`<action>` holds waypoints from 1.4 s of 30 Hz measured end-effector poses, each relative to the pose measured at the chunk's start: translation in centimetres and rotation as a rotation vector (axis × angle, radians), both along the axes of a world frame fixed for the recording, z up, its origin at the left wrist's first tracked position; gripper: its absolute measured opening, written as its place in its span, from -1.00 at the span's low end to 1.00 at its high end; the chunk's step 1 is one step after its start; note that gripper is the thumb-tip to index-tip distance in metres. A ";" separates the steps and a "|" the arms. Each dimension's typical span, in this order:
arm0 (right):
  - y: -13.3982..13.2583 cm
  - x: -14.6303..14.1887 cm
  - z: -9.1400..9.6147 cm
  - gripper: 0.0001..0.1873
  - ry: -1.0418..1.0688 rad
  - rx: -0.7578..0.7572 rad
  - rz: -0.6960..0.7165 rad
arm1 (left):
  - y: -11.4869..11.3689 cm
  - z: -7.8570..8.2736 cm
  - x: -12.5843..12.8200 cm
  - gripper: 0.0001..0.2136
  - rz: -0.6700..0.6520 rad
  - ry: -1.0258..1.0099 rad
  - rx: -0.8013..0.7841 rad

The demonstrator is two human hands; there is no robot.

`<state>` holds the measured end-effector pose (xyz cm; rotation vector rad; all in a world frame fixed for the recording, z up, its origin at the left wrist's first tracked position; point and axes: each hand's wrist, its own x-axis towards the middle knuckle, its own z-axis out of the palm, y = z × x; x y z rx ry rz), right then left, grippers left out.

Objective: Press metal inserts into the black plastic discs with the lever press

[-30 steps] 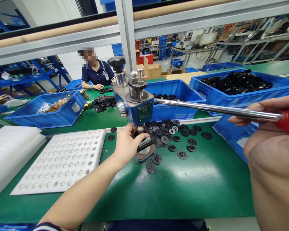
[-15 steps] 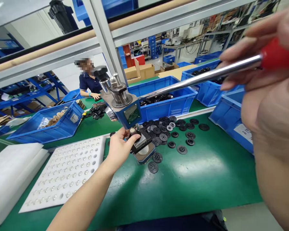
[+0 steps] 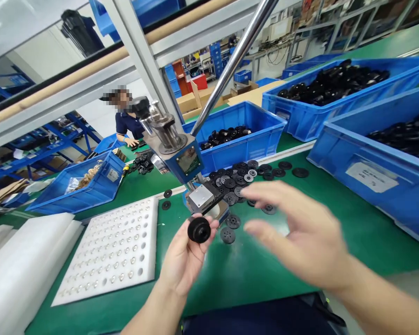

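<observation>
Head view: left hand pinches a black wheel near the press, right hand hangs spread, the apparent handover step next calling for a secure grip.

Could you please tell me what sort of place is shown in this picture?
It is probably a factory assembly workshop: a hand press stands on a green bench, blue bins hold many black parts, and another person is across the bench.
</observation>
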<state>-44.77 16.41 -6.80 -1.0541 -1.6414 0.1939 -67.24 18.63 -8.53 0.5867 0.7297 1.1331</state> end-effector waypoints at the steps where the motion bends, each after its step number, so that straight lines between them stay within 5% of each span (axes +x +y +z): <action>1: -1.0 -1.0 -1.6 -0.48 -0.027 -0.036 0.035 | -0.7 -1.1 0.2 -0.83 -0.024 -0.047 -0.084; 6: -4.2 -4.6 -7.5 -0.52 -0.027 -0.167 0.122 | -3.4 -5.8 1.2 -0.91 -0.163 -0.116 -0.395; 13: -5.1 -4.2 -7.7 -0.74 0.162 -0.328 0.108 | -4.7 -9.5 0.7 -0.71 -0.515 -0.015 -0.209; 18: -6.5 -2.9 -8.8 -0.71 0.344 -0.596 0.270 | -4.6 -9.4 -0.1 -0.63 -0.780 0.214 0.032; 23: -7.6 -1.8 -11.8 -0.41 0.503 -0.761 0.327 | -4.9 -7.4 0.9 -0.75 -0.815 0.755 0.443; 27: -7.8 -2.5 -13.3 -0.23 0.604 -0.922 0.347 | -5.4 -7.4 2.3 -0.89 -0.925 1.011 0.617; 36: -7.2 -5.5 -12.5 -0.20 0.849 -1.057 0.344 | -6.7 -10.7 3.2 -0.91 -0.854 1.357 0.876; 42: -7.7 -5.7 -12.4 -0.39 0.724 -0.999 0.333 | -7.3 -11.2 3.2 -0.86 -0.807 1.347 0.912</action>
